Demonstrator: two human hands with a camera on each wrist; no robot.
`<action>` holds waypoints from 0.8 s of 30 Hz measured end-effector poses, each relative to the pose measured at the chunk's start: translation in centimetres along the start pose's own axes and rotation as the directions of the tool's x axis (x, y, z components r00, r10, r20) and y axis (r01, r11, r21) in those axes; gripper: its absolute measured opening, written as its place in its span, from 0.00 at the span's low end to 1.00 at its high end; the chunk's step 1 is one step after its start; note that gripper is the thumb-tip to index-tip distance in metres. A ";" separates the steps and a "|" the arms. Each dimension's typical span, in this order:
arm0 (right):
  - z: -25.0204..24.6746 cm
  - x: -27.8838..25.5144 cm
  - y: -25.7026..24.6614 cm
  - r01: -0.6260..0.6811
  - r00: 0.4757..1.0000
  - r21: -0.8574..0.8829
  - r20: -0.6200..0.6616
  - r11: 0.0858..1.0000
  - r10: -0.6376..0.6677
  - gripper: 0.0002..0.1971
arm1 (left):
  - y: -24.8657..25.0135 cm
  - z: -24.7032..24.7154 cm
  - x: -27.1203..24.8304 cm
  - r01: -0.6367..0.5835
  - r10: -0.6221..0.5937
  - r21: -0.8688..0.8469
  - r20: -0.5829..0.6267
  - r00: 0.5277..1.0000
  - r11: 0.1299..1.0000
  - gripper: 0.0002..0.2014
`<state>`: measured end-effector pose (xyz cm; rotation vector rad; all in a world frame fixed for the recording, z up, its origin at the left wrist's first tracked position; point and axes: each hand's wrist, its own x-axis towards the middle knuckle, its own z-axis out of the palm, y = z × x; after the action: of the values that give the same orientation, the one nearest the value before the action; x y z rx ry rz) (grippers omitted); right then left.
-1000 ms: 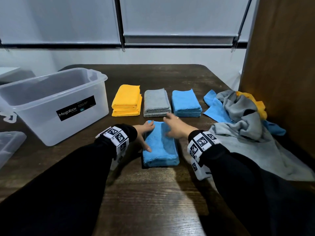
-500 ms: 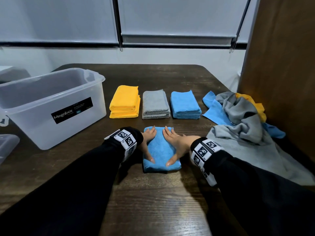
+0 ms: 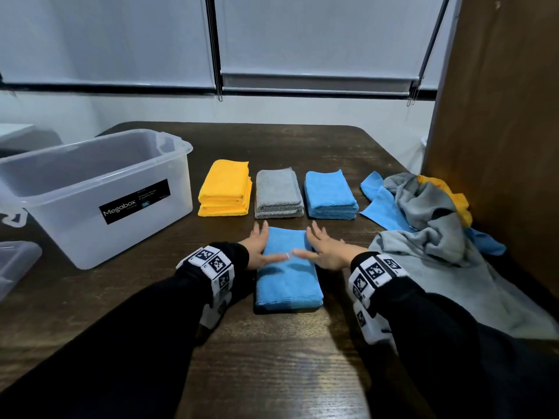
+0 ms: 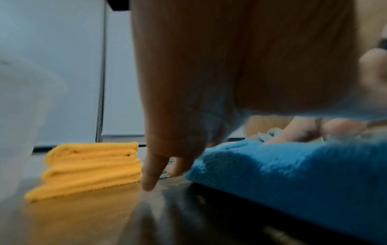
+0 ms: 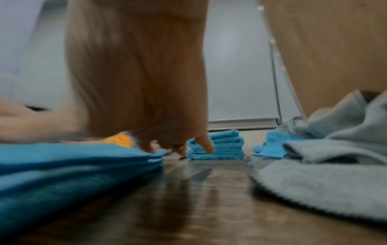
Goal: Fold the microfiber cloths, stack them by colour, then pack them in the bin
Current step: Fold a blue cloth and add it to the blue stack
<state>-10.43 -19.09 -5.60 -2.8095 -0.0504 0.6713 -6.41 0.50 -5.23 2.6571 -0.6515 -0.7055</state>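
A folded blue cloth (image 3: 287,279) (image 4: 293,179) (image 5: 69,165) lies on the dark wooden table in front of me. My left hand (image 3: 260,246) lies flat along its left edge and my right hand (image 3: 322,249) along its right edge, fingers straight, thumbs resting on top. Behind it stand three folded stacks: yellow (image 3: 225,189) (image 4: 90,167), grey (image 3: 278,193) and blue (image 3: 329,192) (image 5: 217,145). The clear plastic bin (image 3: 90,189) stands at the left with nothing visible inside.
A heap of unfolded grey, blue and yellow cloths (image 3: 432,213) (image 5: 326,149) lies at the right, one grey cloth (image 3: 472,285) spread toward the table edge. A brown panel (image 3: 499,131) rises at the right. A clear lid (image 3: 15,264) lies at the far left.
Both hands slid from on top of the folded blue cloth out to its two side edges, thumbs now pointing inward across it. The cloth stays in place.
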 end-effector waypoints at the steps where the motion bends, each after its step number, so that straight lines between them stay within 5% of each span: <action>1: 0.1 -0.1 -0.7 -0.012 0.998 0.060 -0.068 0.998 0.016 0.44 | 0.4 0.1 -0.1 0.007 -0.011 -0.050 -0.077 0.997 0.999 0.43; 4: 0.7 0.8 -3.2 -0.048 0.988 0.144 -0.137 0.988 0.068 0.35 | 1.6 0.6 0.3 0.069 -0.089 -0.121 -0.166 0.982 0.990 0.29; 8: 3.0 3.8 -4.3 -0.162 0.983 0.234 -0.046 0.959 0.178 0.35 | 2.4 1.9 1.5 0.152 -0.156 -0.042 -0.098 0.983 0.987 0.29; 14: 4.0 2.3 -2.4 -0.076 0.991 -0.096 -0.116 0.992 0.065 0.32 | -0.1 5.2 3.2 0.132 -0.086 0.252 -0.184 0.979 0.959 0.33; 20: 3.2 1.2 -2.2 -0.118 0.986 -0.125 -0.132 0.985 0.101 0.36 | -0.8 3.6 2.0 0.246 -0.245 -0.011 -0.173 0.954 0.969 0.44; 24: 2.4 -0.4 -2.3 -0.310 0.869 0.034 -0.396 0.950 0.298 0.32 | -0.1 0.5 0.3 0.348 -0.345 -0.015 -0.181 0.921 0.937 0.33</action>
<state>-11.76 -16.33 -6.92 -2.9520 0.4706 0.1415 -6.37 0.30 -5.78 2.8409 -0.1372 -0.5348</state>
